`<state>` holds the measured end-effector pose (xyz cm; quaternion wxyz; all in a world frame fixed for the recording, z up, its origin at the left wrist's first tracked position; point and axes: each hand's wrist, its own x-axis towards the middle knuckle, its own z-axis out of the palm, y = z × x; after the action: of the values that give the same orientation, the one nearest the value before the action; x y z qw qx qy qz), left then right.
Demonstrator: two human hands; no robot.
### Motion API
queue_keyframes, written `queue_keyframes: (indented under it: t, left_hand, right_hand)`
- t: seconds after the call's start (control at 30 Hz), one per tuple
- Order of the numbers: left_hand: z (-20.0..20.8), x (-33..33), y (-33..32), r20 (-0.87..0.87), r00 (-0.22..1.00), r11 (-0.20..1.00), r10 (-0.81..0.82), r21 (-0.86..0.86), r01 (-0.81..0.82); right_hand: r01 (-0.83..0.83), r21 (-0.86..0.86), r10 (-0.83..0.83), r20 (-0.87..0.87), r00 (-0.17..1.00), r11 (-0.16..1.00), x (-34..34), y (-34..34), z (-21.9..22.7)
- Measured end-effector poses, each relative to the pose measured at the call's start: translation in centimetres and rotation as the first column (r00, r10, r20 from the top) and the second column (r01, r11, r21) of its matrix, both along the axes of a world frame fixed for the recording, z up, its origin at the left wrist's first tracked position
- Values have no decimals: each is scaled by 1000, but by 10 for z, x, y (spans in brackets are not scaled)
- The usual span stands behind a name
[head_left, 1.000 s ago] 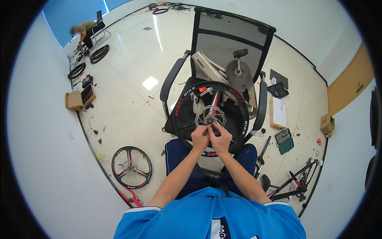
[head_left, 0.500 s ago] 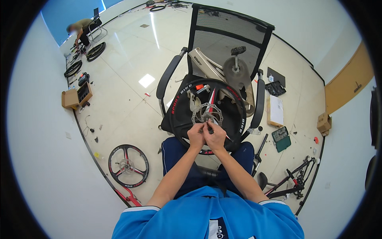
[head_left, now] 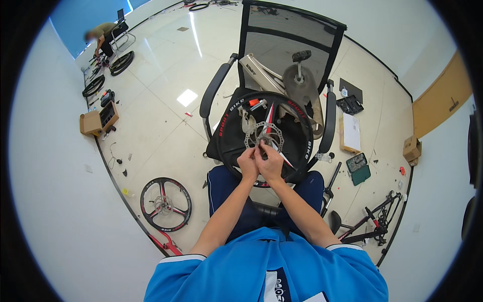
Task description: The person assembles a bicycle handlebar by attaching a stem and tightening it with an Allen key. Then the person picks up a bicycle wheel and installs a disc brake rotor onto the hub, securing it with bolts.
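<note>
Drawn slightly closer together at the hub (head_left: 265,138)

Head view: fingers curled, with left hand (head_left: 247,162) just beside right hand (head_left: 270,163); cannot tell if gripping. Suggests finer handling near the brake disc (head_left: 277,135), on the black wheel (head_left: 305,132) across the chair (head_left: 215,93).

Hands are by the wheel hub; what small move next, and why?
Perhaps ease the left hand slightly left: it is bunched against the right hand just below the hub, covering part of the disc and hiding whatever the fingers may hold.
</note>
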<state>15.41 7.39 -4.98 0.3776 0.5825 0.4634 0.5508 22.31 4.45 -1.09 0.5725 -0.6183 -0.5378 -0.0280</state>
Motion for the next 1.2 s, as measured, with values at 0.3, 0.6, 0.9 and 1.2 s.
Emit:
queue_keyframes:
  t: [0.3,0.6,0.9,1.2]
  left_hand:
    - [-31,-12,7,-87,989,992,-116,30,119]
    - [-35,4,24,31,948,945,-317,97,313]
    - [-31,1,23,-102,964,953,-244,158,258]
    - [-55,3,32,-77,971,948,-227,210,239]
  right_hand:
    - [-14,-99,23,89,996,995,-12,-10,-11]
    - [-48,-68,55,108,993,997,-9,-11,-21]
    - [-151,-150,153,-1,988,977,-7,-8,-22]
    - [-196,-65,198,28,980,978,-3,11,-18]
